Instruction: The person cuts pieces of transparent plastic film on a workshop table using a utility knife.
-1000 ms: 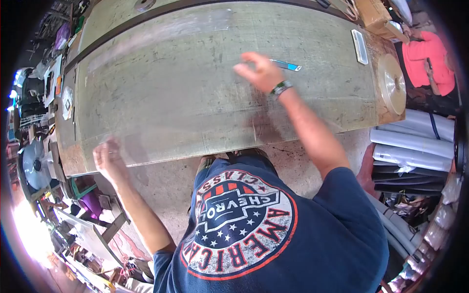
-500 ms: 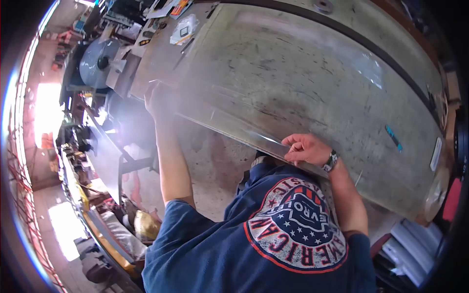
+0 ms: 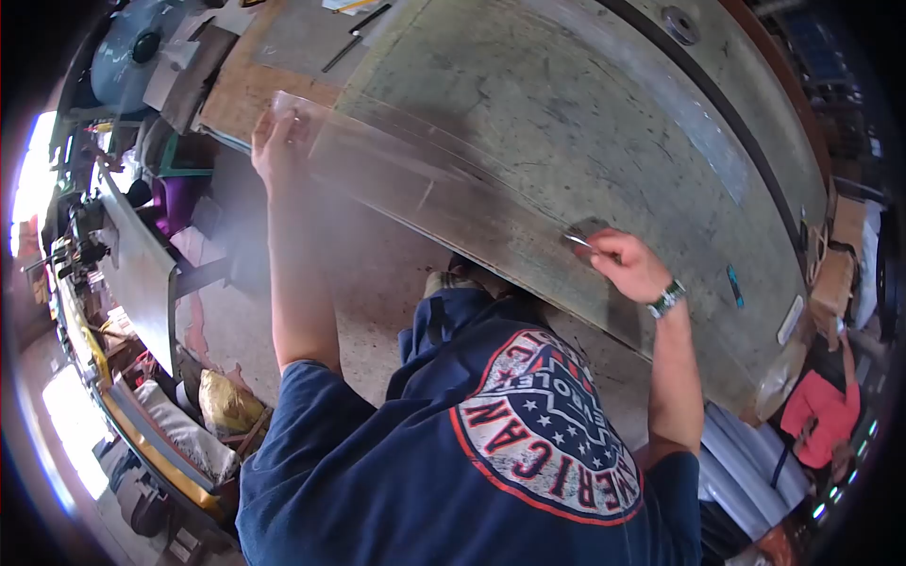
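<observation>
A long strip of clear plastic sheet [image 3: 425,184] stretches between my hands along the near edge of the worktable [image 3: 528,123]. My left hand [image 3: 276,146] pinches its left end beside the table's left corner. At the other end, my right hand [image 3: 630,267] is closed with thumb and fingers on the strip's right end, above the scuffed tabletop. Glare and transparency make the strip's outline hard to follow. A teal utility knife [image 3: 734,286] lies on the table to the right of my right hand.
A dark bar [image 3: 731,108] runs across the table, with a tape roll [image 3: 679,25] beyond it. Slim black tools [image 3: 356,38] lie at the far left. Large rolls [image 3: 741,467] stand at lower right, near a person in red [image 3: 821,417].
My view has shifted. My right hand has risen from the table's near edge and moved further over the tabletop with the strip's end. The person in red has come into clearer view.
</observation>
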The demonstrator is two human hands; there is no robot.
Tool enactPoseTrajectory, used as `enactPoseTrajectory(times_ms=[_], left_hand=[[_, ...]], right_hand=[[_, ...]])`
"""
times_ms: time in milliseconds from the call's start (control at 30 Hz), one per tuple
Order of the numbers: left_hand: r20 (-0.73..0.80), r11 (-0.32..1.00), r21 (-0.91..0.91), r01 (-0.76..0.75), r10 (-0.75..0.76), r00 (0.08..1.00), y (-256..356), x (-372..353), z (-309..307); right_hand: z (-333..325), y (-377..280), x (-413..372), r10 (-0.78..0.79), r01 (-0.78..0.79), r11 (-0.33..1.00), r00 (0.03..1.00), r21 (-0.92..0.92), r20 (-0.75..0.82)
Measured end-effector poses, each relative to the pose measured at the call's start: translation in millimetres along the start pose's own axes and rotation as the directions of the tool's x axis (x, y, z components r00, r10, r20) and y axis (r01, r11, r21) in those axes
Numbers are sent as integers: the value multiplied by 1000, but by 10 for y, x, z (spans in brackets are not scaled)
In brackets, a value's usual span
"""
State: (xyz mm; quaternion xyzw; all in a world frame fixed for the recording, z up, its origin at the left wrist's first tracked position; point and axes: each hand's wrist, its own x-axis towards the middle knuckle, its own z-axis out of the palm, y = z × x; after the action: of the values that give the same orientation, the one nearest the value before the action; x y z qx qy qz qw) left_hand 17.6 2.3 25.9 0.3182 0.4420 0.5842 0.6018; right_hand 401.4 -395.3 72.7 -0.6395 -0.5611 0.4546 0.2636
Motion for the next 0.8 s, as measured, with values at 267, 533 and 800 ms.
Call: enactPoseTrajectory(times_ms=[267,533,800], left_hand=[[28,999,21,34,-35,999,-52,133,-63],[64,818,544,-187,182,981,-235,-52,-69],[263,282,879,-384,385,885,-448,-525,-45]], right_hand=[[-2,-225,-283,474,-498,805,867,321,157],[-93,179,-855,489,-480,733,864,483,118],[91,656,-1126,513,-460,740,858,491,30]])
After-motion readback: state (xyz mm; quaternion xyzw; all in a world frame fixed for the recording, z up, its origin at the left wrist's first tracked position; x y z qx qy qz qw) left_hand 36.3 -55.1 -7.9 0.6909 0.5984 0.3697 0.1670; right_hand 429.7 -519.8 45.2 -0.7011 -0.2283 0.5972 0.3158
